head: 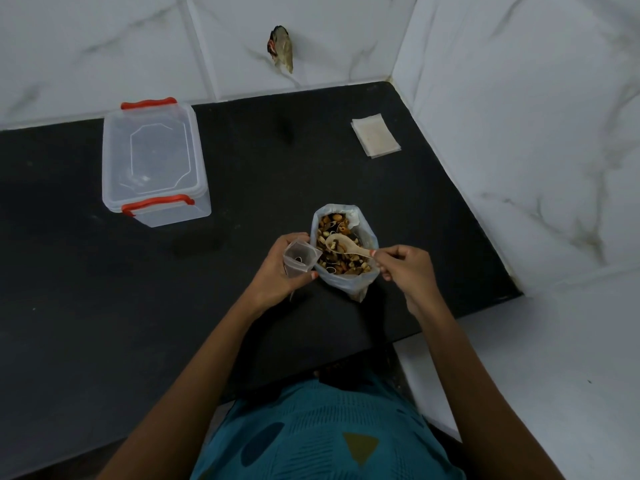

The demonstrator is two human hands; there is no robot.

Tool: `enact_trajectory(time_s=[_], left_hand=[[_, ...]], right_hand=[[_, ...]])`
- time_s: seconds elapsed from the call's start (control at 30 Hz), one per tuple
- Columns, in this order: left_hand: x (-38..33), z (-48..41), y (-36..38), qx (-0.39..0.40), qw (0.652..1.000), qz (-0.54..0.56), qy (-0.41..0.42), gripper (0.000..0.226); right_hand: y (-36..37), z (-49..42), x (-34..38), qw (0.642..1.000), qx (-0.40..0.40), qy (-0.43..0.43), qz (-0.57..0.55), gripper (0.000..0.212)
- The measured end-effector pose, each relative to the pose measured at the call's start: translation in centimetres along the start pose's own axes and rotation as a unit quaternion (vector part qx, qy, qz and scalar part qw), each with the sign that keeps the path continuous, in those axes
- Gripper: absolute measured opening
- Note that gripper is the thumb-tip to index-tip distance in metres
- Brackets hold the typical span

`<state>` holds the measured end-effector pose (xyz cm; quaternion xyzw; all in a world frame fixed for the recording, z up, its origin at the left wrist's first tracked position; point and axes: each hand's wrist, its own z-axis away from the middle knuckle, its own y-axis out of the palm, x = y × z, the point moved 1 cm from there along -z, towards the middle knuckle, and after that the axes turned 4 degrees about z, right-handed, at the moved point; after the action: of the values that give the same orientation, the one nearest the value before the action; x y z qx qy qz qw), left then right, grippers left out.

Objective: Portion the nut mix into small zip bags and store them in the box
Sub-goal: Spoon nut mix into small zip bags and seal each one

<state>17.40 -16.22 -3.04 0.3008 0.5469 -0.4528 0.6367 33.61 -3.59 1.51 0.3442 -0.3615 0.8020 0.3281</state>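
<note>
While the head camera looks down on a black countertop (104, 306) set into a white marbled corner, the left hand (277, 268) curls around a small zip bag (299, 258), fingers behind and thumb in front, holding its mouth open just left of the nut mix bag (343, 247). That big clear bag stands open near the counter's near edge, full of mixed nuts. Pinched between thumb and fingers of the right hand (405, 268) is a pale wooden spoon (346, 245), its bowl lying on the nuts inside the bag. Far to the left sits the clear box (152, 161) with its lid on and red clips at both ends. A flat stack of empty zip bags (375, 135) lies far right, near the wall
</note>
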Motion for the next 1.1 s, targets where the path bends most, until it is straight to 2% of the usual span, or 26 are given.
enact_trajectory(time_s=[0.13,0.27,0.37,0.43,0.5,0.57,0.67,0.73,0.8,0.87,0.9,0.97,1.03,1.1], left_hand=[[-0.3,-0.2,-0.1,-0.010,0.999,-0.033,0.003,0.057],[-0.9,-0.3,0.0,-0.013,0.999,-0.027,0.015,0.059],[-1.1,-0.4,0.2,-0.015,1.000,-0.010,0.026,0.058],[-1.3,-0.4,0.3,-0.020,0.999,-0.006,0.034,0.058],[-1.7,-0.3,0.4,-0.029,0.999,0.000,0.044,0.059],[-2.0,-0.3,0.4,-0.036,0.998,0.007,0.048,0.060],[-1.9,-0.3,0.4,-0.046,0.998,0.014,0.044,0.056],[-1.7,-0.4,0.3,-0.053,0.998,0.017,0.041,0.056],[-1.6,-0.4,0.3,-0.055,0.998,0.021,0.039,0.056],[-1.6,-0.5,0.3,-0.052,0.998,0.025,0.037,0.056],[-1.6,-0.5,0.3,-0.052,0.998,0.027,0.037,0.056],[-1.5,-0.5,0.4,-0.051,0.997,0.032,0.039,0.055],[-1.2,-0.6,0.3,-0.047,0.998,0.033,0.037,0.056],[-1.0,-0.6,0.2,-0.045,0.998,0.026,0.033,0.057]], right_hand=[[-0.4,1.5,1.8,0.999,0.011,-0.050,-0.002,0.010],[0.2,3.1,3.3,0.989,0.027,-0.141,0.041,0.011],[1.1,3.7,3.8,0.969,0.013,-0.226,0.102,0.012],[1.9,3.9,3.6,0.947,-0.007,-0.284,0.147,0.003],[2.6,4.1,3.5,0.903,-0.030,-0.377,0.203,0.005],[3.4,4.3,3.3,0.836,-0.045,-0.477,0.267,0.007],[3.9,4.8,3.2,0.746,-0.094,-0.562,0.346,0.013],[3.9,5.0,3.2,0.718,-0.111,-0.585,0.360,0.016],[3.9,4.8,3.1,0.706,-0.113,-0.591,0.372,0.016],[4.0,4.4,2.8,0.709,-0.105,-0.589,0.372,0.009],[3.9,4.2,2.7,0.728,-0.096,-0.582,0.351,0.006],[3.6,3.9,2.7,0.804,-0.067,-0.527,0.267,0.013],[3.0,3.7,2.8,0.884,-0.053,-0.432,0.169,0.009],[2.4,3.6,3.0,0.929,-0.054,-0.346,0.120,0.004]])
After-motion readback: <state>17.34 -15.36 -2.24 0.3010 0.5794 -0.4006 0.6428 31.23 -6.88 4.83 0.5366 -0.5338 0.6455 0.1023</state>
